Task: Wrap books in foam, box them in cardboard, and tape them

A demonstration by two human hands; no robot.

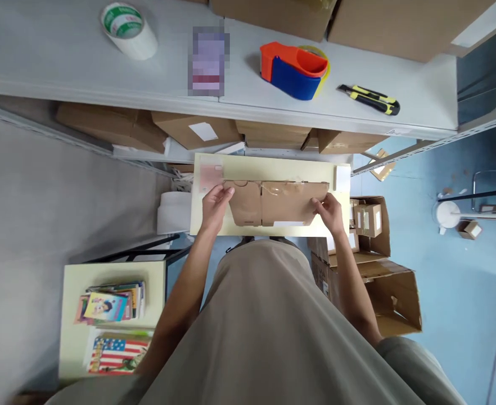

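Observation:
A flattened piece of brown cardboard (288, 202), with clear tape along its far edge and a white label at its near edge, is held over a pale yellow table (269, 166). My left hand (216, 207) grips its left end, thumb on top and fingers mostly hidden behind. At the right end my right hand (329, 212) pinches it the same way. A pinkish flat item (210, 176) lies at the table's far left corner, and a white slip (342, 178) at the far right.
On the shelf (167, 76) ahead lie a tape roll (136, 39), an orange-blue tape dispenser (294, 70) and a box cutter (372, 100). Cardboard boxes (273, 134) fill the level below. Open cartons (393, 304) stand right; books (113, 304) lie on a side table at left.

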